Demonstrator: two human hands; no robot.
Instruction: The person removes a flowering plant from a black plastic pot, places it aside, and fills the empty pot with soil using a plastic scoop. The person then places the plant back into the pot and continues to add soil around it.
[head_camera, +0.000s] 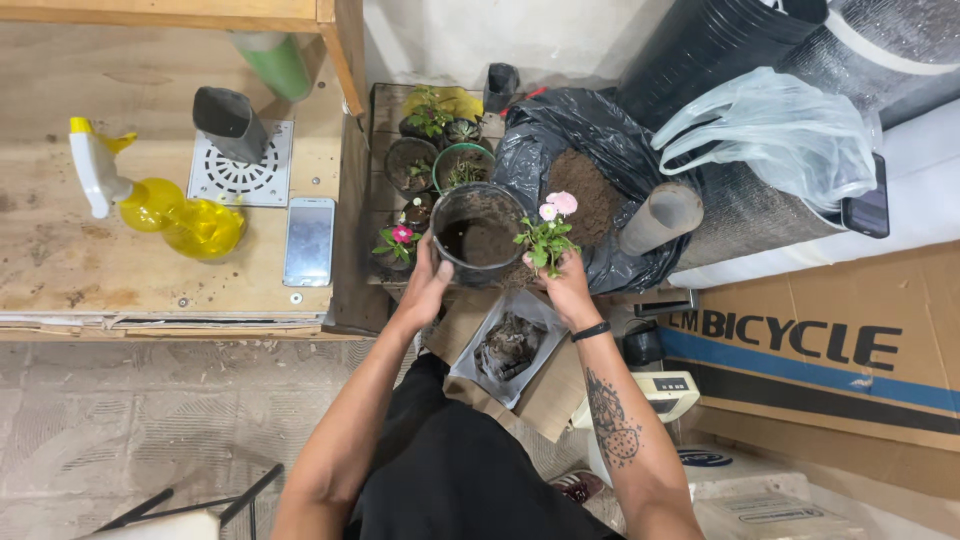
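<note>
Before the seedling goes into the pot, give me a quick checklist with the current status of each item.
1. Left hand steadying the black pot: ok.
2. Right hand grip on the flowering seedling: ok.
3. Soil in pot: ok, partly filled.
4. Seedling over the pot opening: not ok, it sits at the rim's right side.
5. Roots intact: cannot tell, hidden by the hand.
6. Spare soil in the black bag: ok.

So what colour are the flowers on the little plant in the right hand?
Pale pink, above green leaves: flowers on the plant, held in the right hand; head view.
</note>
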